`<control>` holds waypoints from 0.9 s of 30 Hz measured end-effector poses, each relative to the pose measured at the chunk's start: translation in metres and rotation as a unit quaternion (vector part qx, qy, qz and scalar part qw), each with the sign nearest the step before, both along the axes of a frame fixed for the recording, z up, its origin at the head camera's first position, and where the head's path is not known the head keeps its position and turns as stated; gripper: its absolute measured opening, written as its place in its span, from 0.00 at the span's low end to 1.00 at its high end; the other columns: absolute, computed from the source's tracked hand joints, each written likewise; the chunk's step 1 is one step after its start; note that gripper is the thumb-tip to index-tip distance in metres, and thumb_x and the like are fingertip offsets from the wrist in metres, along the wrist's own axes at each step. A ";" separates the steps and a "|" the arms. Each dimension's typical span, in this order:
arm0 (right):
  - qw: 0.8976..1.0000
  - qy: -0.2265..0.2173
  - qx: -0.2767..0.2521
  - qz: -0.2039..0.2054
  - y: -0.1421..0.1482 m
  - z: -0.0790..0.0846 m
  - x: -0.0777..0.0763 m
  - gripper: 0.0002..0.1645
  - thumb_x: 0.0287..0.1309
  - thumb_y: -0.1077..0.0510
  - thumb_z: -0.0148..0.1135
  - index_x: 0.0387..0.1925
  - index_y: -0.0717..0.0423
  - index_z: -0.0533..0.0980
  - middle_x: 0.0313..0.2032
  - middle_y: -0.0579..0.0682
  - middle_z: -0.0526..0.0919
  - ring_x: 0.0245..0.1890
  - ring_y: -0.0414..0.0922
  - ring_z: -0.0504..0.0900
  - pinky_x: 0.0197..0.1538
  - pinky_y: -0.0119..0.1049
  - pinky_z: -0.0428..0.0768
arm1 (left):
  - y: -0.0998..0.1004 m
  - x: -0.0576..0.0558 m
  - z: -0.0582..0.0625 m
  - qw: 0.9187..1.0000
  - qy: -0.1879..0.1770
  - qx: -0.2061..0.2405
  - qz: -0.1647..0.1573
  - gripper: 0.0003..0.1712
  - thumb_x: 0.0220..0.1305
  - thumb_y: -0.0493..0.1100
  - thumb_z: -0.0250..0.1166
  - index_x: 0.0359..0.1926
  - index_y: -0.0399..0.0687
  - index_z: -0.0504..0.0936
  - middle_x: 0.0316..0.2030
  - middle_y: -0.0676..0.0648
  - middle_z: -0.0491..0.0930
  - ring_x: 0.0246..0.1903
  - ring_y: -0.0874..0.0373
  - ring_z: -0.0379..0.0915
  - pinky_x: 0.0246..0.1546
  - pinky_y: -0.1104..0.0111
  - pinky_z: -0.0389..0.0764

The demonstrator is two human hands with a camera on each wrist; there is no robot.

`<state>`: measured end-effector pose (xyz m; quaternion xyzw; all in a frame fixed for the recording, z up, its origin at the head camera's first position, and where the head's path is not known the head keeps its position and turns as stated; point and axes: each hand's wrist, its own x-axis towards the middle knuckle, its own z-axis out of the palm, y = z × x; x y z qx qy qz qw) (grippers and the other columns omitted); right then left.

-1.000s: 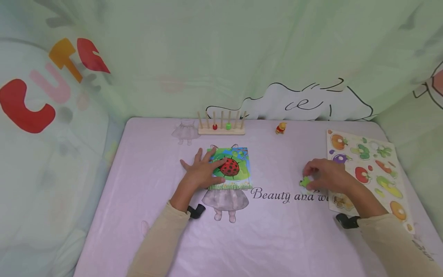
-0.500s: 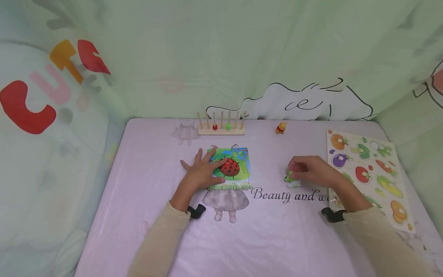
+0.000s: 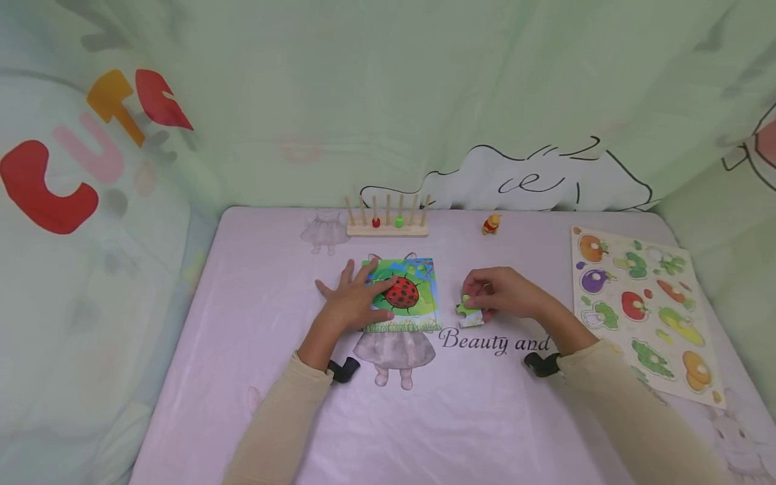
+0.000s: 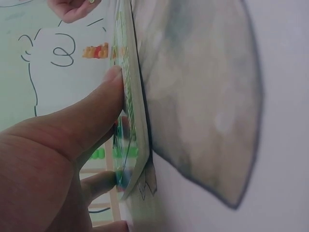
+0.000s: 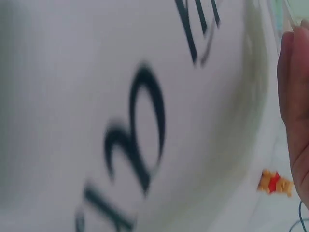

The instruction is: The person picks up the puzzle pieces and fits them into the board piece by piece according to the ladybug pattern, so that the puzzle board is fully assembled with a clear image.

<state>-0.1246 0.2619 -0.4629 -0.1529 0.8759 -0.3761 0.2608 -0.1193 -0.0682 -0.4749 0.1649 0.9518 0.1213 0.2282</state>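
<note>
A square ladybug jigsaw puzzle [image 3: 418, 313] lies on the table in the head view. My left hand [image 3: 351, 303] rests on its left side with the fingers spread and straight. In the left wrist view the thumb [image 4: 96, 108] presses on the puzzle's edge. Just right of the puzzle, my right hand [image 3: 503, 291] pinches a green and light-blue jigsaw piece [image 3: 469, 316] between thumb and fingers. A narrow gap shows between that piece and the puzzle. Only the edge of the right hand [image 5: 297, 96] shows in the right wrist view.
Behind the puzzle stands a wooden peg rack [image 3: 388, 230] with a red and a green bead. A small bear figure [image 3: 492, 224] is at the back. On the right lies a vegetable peg-puzzle board [image 3: 618, 289]. Fabric walls enclose the table's back and sides.
My right hand has carried the jigsaw piece leftward from beside the vegetable board to close by the ladybug puzzle. The left hand has stayed in place.
</note>
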 end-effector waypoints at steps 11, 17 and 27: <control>0.997 -0.037 -0.068 0.016 -0.023 -0.007 0.000 0.13 0.63 0.65 0.67 0.49 0.57 0.80 0.39 0.54 0.84 0.35 0.46 0.85 0.44 0.31 0.84 | 0.000 -0.001 0.001 1.000 -0.004 -0.002 0.000 0.45 0.62 0.70 0.66 0.77 0.84 0.56 0.83 0.58 0.35 0.81 0.39 0.25 0.60 0.16 0.39; 0.996 -0.045 -0.083 -0.003 -0.032 -0.011 -0.001 0.16 0.62 0.64 0.69 0.51 0.55 0.82 0.39 0.54 0.84 0.37 0.46 0.85 0.46 0.30 0.83 | 0.000 -0.001 0.002 1.000 -0.008 -0.005 -0.001 0.45 0.62 0.71 0.65 0.77 0.84 0.55 0.83 0.58 0.34 0.81 0.39 0.25 0.60 0.16 0.39; 0.997 -0.008 -0.056 -0.043 -0.052 -0.014 0.002 0.15 0.57 0.59 0.74 0.47 0.53 0.84 0.33 0.50 0.85 0.31 0.44 0.85 0.46 0.35 0.81 | 0.001 -0.001 0.002 1.000 -0.008 -0.009 0.001 0.45 0.62 0.71 0.65 0.77 0.85 0.55 0.83 0.58 0.34 0.81 0.39 0.25 0.60 0.16 0.39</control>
